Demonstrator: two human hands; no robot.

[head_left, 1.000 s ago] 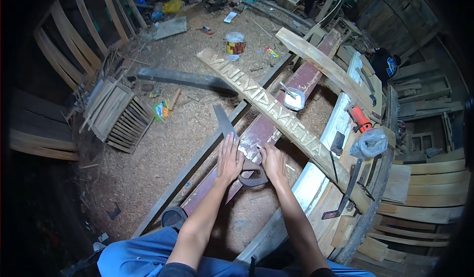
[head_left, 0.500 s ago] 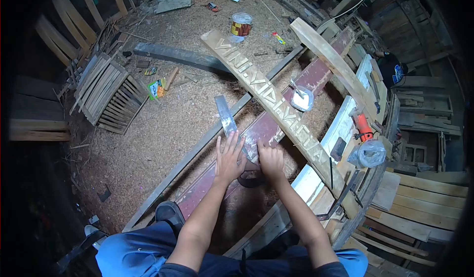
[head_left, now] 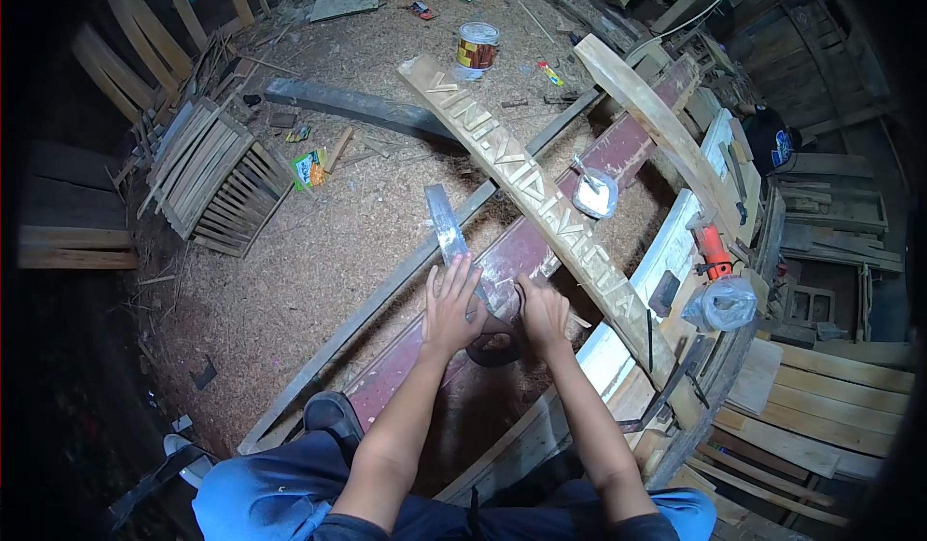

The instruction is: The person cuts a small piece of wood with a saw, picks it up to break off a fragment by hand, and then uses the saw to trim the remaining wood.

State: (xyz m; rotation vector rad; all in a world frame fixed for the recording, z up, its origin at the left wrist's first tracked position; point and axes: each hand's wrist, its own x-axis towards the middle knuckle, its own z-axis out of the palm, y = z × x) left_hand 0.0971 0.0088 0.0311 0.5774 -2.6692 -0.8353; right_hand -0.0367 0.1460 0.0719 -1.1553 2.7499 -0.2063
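A hand saw (head_left: 446, 227) lies slantwise across the dull red plank (head_left: 517, 251), its dark handle (head_left: 494, 345) towards me. Flat on the blade rests my left hand (head_left: 452, 305), fingers spread. Just right of the saw, my right hand (head_left: 546, 311) is closed in a fist over the plank. What it grips is mostly hidden; a pale, wood-coloured end (head_left: 579, 320) shows beside the fist. Beyond my hands a long board with raised carved letters (head_left: 526, 189) crosses over the plank.
A plastic tub of white paste (head_left: 594, 194) sits on the plank. To the right are an orange power tool (head_left: 713, 251) and a plastic bag (head_left: 724, 304). A paint can (head_left: 478, 47) and a slatted wooden crate (head_left: 217, 179) stand on the shaving-covered floor.
My right hand has shifted a little to the right, away from the saw blade, and the pale end beside it has come into sight. My left hand stays on the blade.
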